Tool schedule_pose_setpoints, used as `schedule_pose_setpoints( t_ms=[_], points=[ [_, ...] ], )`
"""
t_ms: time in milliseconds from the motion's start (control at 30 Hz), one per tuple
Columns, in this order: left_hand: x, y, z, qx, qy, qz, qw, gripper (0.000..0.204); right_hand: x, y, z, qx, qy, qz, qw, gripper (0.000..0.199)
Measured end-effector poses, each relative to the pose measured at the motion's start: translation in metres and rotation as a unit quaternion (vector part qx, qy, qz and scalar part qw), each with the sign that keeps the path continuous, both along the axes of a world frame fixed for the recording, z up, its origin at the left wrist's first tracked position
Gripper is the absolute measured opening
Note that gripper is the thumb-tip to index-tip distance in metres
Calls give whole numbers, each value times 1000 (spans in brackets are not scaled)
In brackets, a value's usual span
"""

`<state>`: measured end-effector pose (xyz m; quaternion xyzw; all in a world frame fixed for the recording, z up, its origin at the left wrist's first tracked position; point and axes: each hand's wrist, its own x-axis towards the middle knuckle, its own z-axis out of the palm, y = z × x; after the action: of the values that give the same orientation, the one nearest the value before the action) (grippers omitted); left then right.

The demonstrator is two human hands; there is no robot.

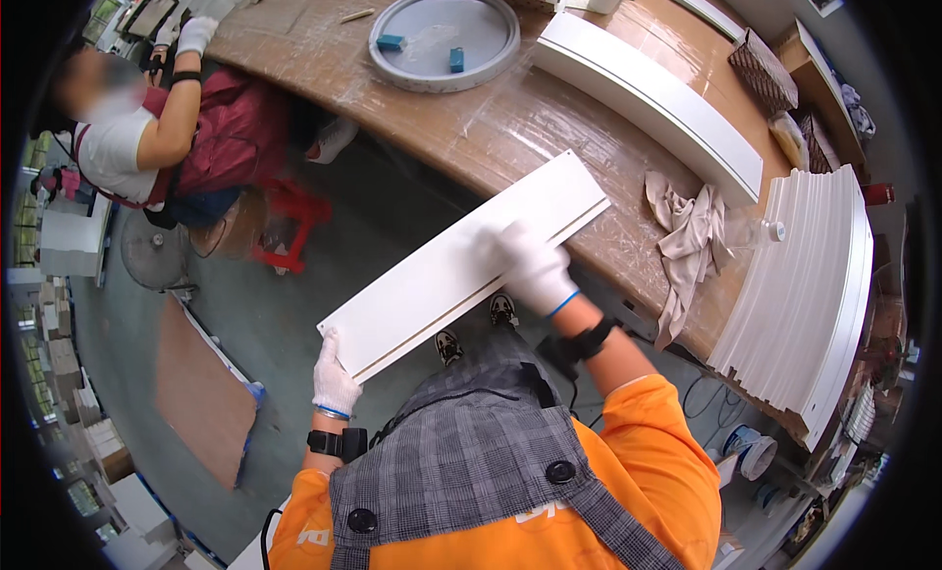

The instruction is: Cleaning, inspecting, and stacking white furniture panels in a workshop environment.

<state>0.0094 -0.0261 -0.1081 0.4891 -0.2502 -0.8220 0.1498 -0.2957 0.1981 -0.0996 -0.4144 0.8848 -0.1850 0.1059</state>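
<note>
A long white board (442, 266) with a groove along its near edge slants in front of me. Its far right end rests over the table edge, while the other end sticks out over the floor. My left hand (335, 382), in a white glove, grips the lower left end, thumb on the upper face. On the board's middle lies my gloved right hand (533, 268). Its fingers are smeared by motion, so I cannot tell whether something is under them. A crumpled beige cloth (687, 227) lies on the table to the right of the board.
The plastic-covered table (432, 129) carries a round grey lid (446, 84) with two blue blocks, another white board (657, 99) and a stack of white boards (800, 285). At left, a person (147, 148) sits near a red stool (294, 222). A brown panel (201, 388) lies on the floor.
</note>
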Motion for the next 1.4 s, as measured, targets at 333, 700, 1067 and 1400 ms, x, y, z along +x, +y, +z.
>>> schedule_pose_setpoints(
  t_ms=[333,700,1067,1400],
  points=[
    [-6,-2,-14,-37,-52,47,997,43,-195,89,-60,-21,147,-306,940,27],
    [-16,-18,15,-72,-44,72,994,42,-110,-6,-28,71,100,57,991,63],
    [-29,-82,22,-77,43,-49,995,39,-206,-159,32,-4,30,-169,985,44],
    [-46,-105,30,-143,89,-40,985,46,-232,-240,15,40,69,-294,952,55]
  ],
)
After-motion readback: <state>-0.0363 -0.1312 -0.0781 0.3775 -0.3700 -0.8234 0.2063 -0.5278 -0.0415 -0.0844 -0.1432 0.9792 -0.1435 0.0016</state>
